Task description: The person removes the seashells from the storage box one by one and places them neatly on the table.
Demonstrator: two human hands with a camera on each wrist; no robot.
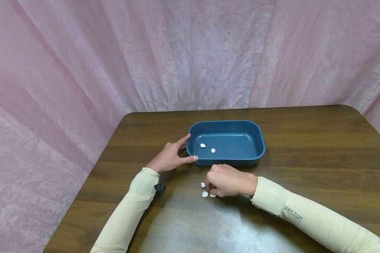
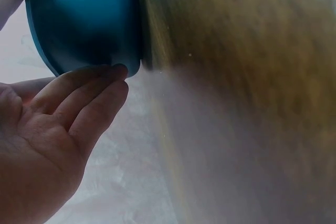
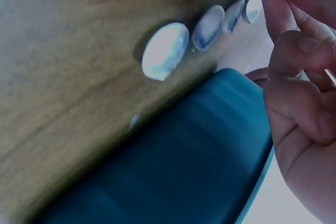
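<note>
A blue plastic basin point(image 1: 237, 161) stands on the table with two small white seashells point(image 1: 203, 145) in it. My left hand point(image 1: 171, 156) rests against its left end, thumb at the near rim and forefinger farther back. In the left wrist view the fingers point(image 2: 100, 95) lie nearly straight along the basin's outside. In front of the basin, my right hand point(image 1: 226, 181) is low over the table, where a shell point(image 1: 213, 194) shows at its pinched fingertips. Two more shells point(image 1: 204, 193) lie just left. The right wrist view shows several shells point(image 3: 165, 51) in a row; the palm side faces the camera.
The brown wooden table point(image 1: 320, 151) has rounded far corners. Pink curtains point(image 1: 209, 52) hang behind it and on the left. A black band point(image 1: 159, 189) is on the left wrist. Bright glare point(image 1: 202, 225) covers the near part of the tabletop.
</note>
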